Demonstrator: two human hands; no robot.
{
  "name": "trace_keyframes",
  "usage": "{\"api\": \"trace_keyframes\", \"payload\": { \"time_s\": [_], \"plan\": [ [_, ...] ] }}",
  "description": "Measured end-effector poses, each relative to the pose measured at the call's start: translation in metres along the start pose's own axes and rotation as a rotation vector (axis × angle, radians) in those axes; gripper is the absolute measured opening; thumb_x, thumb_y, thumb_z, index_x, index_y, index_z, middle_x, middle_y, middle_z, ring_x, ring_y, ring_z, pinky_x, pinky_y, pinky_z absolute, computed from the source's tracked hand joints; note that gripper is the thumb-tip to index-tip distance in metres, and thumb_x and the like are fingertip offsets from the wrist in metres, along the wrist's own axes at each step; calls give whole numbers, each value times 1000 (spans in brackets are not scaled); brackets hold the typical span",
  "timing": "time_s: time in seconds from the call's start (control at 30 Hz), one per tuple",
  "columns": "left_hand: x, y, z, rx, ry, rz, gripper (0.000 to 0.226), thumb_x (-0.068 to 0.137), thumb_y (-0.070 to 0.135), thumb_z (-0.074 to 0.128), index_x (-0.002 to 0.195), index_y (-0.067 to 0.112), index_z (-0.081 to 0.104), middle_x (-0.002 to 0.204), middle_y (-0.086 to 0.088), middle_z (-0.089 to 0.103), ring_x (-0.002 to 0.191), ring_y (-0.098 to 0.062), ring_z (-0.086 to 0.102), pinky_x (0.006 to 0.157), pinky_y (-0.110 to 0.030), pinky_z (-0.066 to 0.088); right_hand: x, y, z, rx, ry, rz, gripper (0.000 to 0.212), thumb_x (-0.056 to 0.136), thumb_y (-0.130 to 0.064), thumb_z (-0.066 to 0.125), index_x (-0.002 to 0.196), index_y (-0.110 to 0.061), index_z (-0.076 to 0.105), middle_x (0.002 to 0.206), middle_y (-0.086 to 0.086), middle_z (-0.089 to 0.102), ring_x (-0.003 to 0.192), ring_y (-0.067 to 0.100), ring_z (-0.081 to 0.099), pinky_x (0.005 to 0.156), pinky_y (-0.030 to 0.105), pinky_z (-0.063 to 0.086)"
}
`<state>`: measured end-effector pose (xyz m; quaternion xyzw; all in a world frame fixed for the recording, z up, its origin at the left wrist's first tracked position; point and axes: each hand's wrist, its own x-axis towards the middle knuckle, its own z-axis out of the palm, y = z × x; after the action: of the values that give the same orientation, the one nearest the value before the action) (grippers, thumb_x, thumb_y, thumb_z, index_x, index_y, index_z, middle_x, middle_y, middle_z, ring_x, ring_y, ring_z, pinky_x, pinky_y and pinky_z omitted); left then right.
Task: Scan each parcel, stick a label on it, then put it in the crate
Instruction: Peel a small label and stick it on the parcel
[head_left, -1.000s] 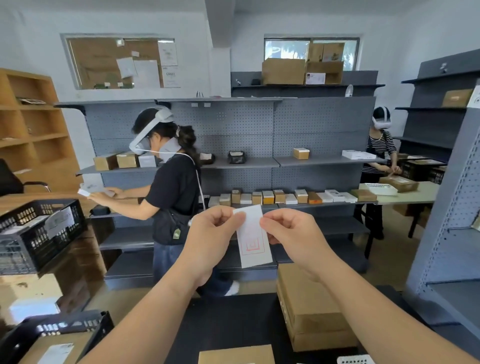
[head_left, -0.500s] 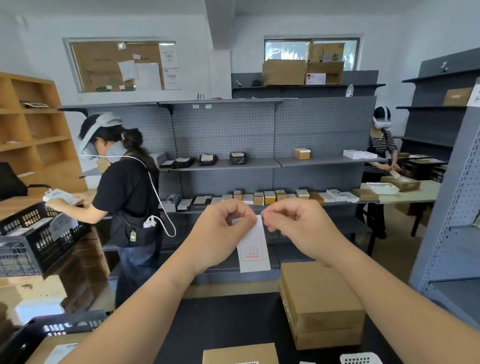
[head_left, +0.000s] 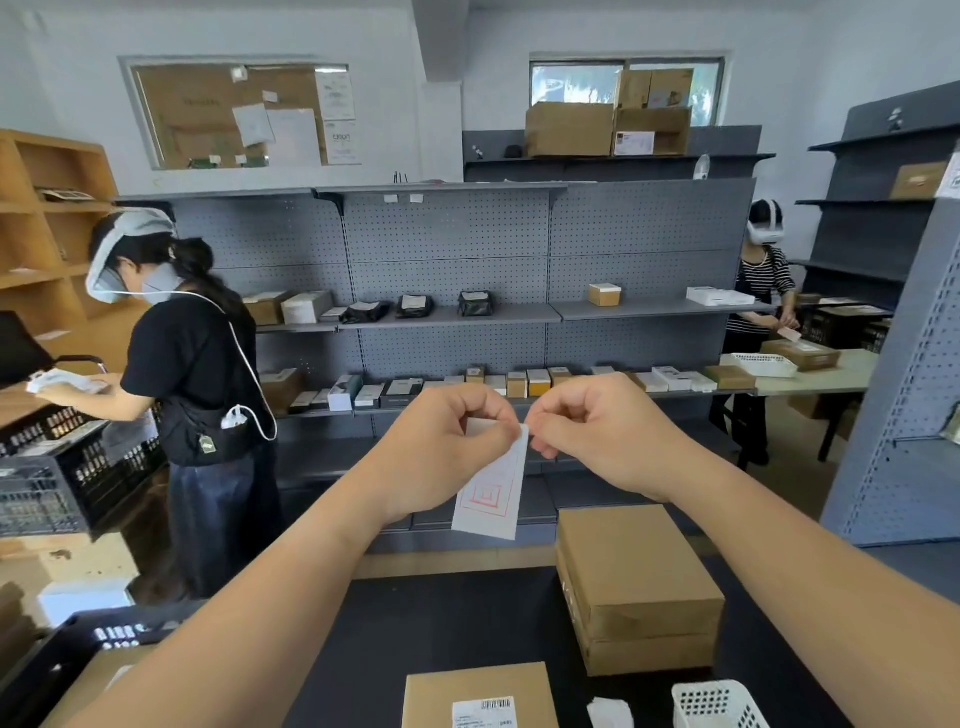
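A white label (head_left: 491, 493) with a red square print hangs in front of me at chest height. My left hand (head_left: 441, 452) pinches its top edge, and my right hand (head_left: 602, 436) pinches the top right corner beside it. Below, on the dark table (head_left: 441, 623), a brown parcel (head_left: 480, 693) with a barcode sticker lies at the near edge. Two stacked brown parcels (head_left: 634, 587) stand to its right. A black crate (head_left: 57, 660) holding a brown parcel sits at the lower left.
A small white basket (head_left: 717, 704) and a crumpled white paper (head_left: 610, 712) lie at the table's near right. A person in black (head_left: 197, 374) stands at the left by another black crate (head_left: 67, 467). Grey shelving (head_left: 457, 312) with small boxes runs behind; a second person (head_left: 763, 291) works at the right.
My hands have drawn closer together at the label's top, and the label has tilted with its lower end swung left. The person at the left has stepped further left.
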<state>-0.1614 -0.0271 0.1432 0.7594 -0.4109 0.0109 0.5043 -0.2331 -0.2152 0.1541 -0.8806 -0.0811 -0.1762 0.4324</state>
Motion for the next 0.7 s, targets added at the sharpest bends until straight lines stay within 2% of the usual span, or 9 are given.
{"api": "trace_keyframes", "payload": {
  "time_s": [0.2,0.37,0.43,0.47,0.53,0.6,0.7],
  "plan": [
    [-2,1,-1,2,-9,-11,16,95,23,67,80,25,69,83,-21,64,65,-23,49,60,-35,41,-3,2,2,33,-11,11,17,96,-16,66,85,-21,78,73,-6,75,72,3,69,71,14,55],
    [-3,-3,0,-30,22,-38,14,93,21,68,80,23,70,79,-21,65,64,-21,52,60,-36,41,-3,6,10,145,12,54,17,96,-12,65,85,-15,77,70,-4,74,68,5,67,70,18,55],
    [-5,-5,3,-21,89,-40,9,92,23,71,84,27,70,81,-10,67,70,-13,55,66,-32,44,-3,8,17,244,51,92,18,96,-10,63,84,-12,76,67,-4,71,66,5,65,67,19,54],
    [-6,-6,5,14,151,-35,8,90,25,73,89,31,69,86,2,67,74,-7,53,70,-27,44,-4,9,21,291,80,104,18,96,-9,61,85,-10,75,66,-5,70,64,5,63,65,18,53],
    [-10,-8,11,122,319,3,22,85,30,77,98,38,62,99,17,61,85,-1,49,79,-16,39,-6,11,31,371,168,112,20,96,-8,59,83,-9,74,64,-4,67,63,4,61,63,19,50],
    [-16,-6,19,161,476,49,24,82,32,79,96,37,60,98,18,58,91,-1,48,81,-15,37,-7,13,41,408,286,110,19,95,-11,61,82,-12,74,66,-2,68,66,5,61,67,26,54],
    [-22,0,26,105,525,59,11,85,24,77,83,31,70,86,16,64,76,4,50,71,-14,36,-9,15,52,354,403,56,16,93,-17,64,81,-18,75,71,5,71,68,12,63,72,35,56]
  ]
}}
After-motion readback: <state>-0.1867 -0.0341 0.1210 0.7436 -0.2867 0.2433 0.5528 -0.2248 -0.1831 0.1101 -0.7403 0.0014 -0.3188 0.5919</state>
